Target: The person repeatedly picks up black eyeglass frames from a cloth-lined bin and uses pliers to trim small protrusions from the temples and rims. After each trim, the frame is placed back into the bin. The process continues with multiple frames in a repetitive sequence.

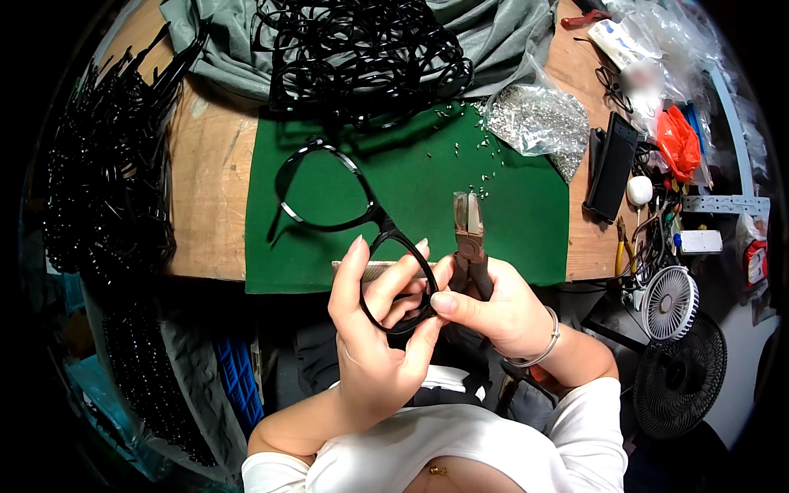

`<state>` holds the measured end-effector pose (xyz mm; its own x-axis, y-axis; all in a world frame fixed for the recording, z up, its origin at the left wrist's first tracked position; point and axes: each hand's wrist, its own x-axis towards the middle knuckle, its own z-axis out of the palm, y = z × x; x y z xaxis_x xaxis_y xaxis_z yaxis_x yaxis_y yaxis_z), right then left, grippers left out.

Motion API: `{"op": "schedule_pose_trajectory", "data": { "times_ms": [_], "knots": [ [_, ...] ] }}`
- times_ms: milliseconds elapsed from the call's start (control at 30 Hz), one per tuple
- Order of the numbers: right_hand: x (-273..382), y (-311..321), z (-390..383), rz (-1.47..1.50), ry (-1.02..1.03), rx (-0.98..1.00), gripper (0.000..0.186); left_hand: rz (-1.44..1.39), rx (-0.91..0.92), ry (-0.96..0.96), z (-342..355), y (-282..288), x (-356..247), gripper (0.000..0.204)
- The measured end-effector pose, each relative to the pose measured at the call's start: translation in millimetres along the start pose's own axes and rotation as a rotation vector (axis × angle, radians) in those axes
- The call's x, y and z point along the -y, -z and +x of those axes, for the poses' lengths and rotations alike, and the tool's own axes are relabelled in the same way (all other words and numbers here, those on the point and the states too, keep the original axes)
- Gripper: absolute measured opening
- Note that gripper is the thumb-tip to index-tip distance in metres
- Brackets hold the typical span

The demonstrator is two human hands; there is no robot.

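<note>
A black glasses frame [377, 212] is held tilted above the near edge of a green mat [403, 185]. My left hand [366, 357] grips its nearer rim, with fingers showing through the rim's opening. The other rim points away to the far left, over the mat. In my right hand [514, 312] is a pair of pliers [469, 246], jaws upward and handles partly hidden by the palm. My right thumb and fingertips also meet the nearer rim at its lower right side. The pliers' jaws stand apart from the frame.
Many black frames [362, 57] are piled on grey cloth [218, 49] at the back. Another heap [107, 172] lies at the left. Small silvery metal pieces fill a clear bag [534, 119], some scattered nearby. A phone [612, 164], yellow-handled cutters [622, 246] and fans [670, 304] are at right.
</note>
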<state>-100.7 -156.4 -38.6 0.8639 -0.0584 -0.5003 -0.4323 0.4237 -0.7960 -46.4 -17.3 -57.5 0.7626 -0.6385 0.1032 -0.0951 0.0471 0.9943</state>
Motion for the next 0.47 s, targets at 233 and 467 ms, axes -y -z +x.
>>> {"op": "schedule_pose_trajectory", "data": {
  "times_ms": [233,467],
  "knots": [
    [12.0,-6.8,-1.2,0.128,-0.152,0.211,0.023,-0.268,0.072,0.076,1.1,18.1,-19.0,0.085],
    [13.4,-16.0,-0.1,-0.013,0.009,0.222,0.025,-0.350,0.099,0.181,-1.3,29.4,-27.2,0.087]
  ]
}}
